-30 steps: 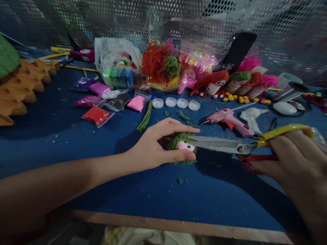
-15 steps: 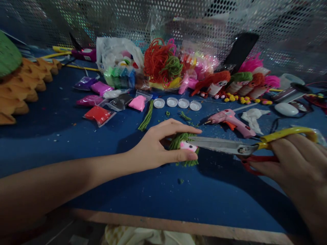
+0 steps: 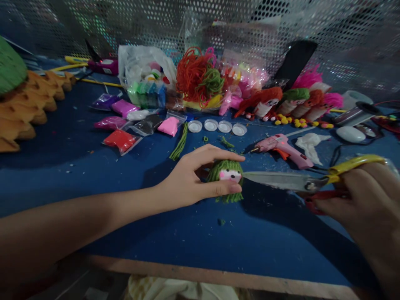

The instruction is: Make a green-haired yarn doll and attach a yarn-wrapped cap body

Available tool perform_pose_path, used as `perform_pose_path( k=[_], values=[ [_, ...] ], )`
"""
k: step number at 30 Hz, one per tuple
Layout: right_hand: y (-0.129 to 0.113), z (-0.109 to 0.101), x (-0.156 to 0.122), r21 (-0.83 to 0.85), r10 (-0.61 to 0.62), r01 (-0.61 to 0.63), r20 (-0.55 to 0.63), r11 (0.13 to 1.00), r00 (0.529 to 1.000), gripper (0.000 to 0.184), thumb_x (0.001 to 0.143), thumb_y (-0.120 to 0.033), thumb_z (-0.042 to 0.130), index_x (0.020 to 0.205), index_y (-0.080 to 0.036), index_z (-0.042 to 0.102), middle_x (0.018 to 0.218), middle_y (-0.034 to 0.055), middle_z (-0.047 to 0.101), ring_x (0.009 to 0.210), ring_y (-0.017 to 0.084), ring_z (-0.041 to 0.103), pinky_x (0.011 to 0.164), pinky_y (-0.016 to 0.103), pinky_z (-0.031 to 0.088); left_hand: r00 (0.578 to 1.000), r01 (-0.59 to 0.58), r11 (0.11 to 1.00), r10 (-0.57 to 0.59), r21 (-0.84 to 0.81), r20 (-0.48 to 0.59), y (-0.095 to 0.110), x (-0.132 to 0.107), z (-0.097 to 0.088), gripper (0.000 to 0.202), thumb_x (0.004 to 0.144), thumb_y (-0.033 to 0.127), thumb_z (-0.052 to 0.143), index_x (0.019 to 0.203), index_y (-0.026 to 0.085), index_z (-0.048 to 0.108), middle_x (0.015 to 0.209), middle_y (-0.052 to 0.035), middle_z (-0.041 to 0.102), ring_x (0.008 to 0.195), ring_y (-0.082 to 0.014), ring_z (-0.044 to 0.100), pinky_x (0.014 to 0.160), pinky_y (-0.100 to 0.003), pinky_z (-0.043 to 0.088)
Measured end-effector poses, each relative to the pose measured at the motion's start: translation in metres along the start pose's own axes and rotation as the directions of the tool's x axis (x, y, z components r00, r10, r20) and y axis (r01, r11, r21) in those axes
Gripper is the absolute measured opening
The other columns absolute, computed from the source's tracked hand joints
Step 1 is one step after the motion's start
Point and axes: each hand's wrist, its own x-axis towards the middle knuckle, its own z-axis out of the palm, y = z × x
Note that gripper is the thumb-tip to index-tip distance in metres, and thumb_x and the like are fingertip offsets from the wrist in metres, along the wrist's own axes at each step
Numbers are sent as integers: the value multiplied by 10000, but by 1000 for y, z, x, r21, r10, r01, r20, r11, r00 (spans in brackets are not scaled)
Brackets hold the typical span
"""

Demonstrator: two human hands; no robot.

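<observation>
- Head view: left hand (image 3: 195,171) gripping the green-haired yarn doll (image 3: 230,175) between thumb and fingers, its painted face turned up, above the front of the blue table (image 3: 125,237).
- Right hand (image 3: 365,191) closed around the handles of the scissors (image 3: 281,181); blades together, tip just beside the doll's hair.
- Beyond the left hand: green yarn strands (image 3: 179,143), four clear plastic caps (image 3: 211,124).
- Beyond the scissors: pink glue gun (image 3: 286,149).
- Farther back: red-haired doll (image 3: 264,107), orange yarn (image 3: 191,71).
- Left side: red clay packet (image 3: 119,141).
</observation>
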Motion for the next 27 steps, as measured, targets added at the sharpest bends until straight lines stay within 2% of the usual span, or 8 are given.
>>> perform_pose_path(
  k=[3, 7, 12, 17, 23, 27],
  values=[
    [1, -1, 0, 5, 53, -53, 67, 999, 996, 476, 973, -455, 542, 588, -204, 418, 485, -60, 348, 374, 57, 270, 370, 205, 173, 999, -21, 1000, 21, -3, -25, -1, -1, 0, 420, 800, 414, 845, 1180, 254, 761, 1091, -65, 712, 920, -184, 648, 754, -275, 516],
    [2, -2, 5, -12, -12, 12, 29, 1000, 1000, 403, 956, -391, 558, 618, -201, 445, 487, -52, 415, 397, 61, 319, 382, 190, 195, 999, -51, 999, 51, -1, -20, -2, -2, -1, 430, 791, 381, 861, 1196, 280, 758, 1119, -60, 710, 978, -193, 654, 836, -288, 532],
    [1, -3, 10, -37, -65, 67, 60, 997, 996, 388, 1007, -344, 506, 651, -189, 505, 500, -24, 518, 433, 67, 386, 382, 188, 229, 996, -82, 996, 82, -18, -18, -3, -1, 0, 433, 775, 352, 878, 1184, 268, 762, 1091, -60, 702, 967, -187, 665, 859, -299, 553],
    [1, -2, 10, -27, -81, 82, 17, 996, 997, 415, 1006, -381, 521, 635, -199, 490, 488, -35, 512, 417, 67, 361, 374, 187, 224, 996, -91, 996, 90, -20, -12, -3, -1, 0, 447, 761, 348, 889, 1182, 271, 762, 1095, -63, 704, 994, -196, 670, 873, -308, 559],
    [2, 0, 4, -11, -82, 82, 24, 997, 996, 446, 1033, -369, 486, 624, -191, 492, 495, -35, 455, 441, 69, 363, 389, 188, 242, 994, -110, 994, 110, -24, -9, -4, 0, 1, 457, 755, 341, 896, 1187, 267, 763, 1104, -62, 716, 994, -190, 673, 902, -312, 552],
    [3, -1, 1, -17, -64, 64, 43, 998, 997, 433, 1032, -390, 498, 651, -185, 519, 525, -28, 476, 465, 78, 369, 397, 203, 237, 994, -106, 994, 106, -22, 2, -3, 0, 1, 462, 761, 339, 893, 1196, 260, 757, 1115, -60, 706, 988, -177, 675, 892, -296, 551]
  ],
)
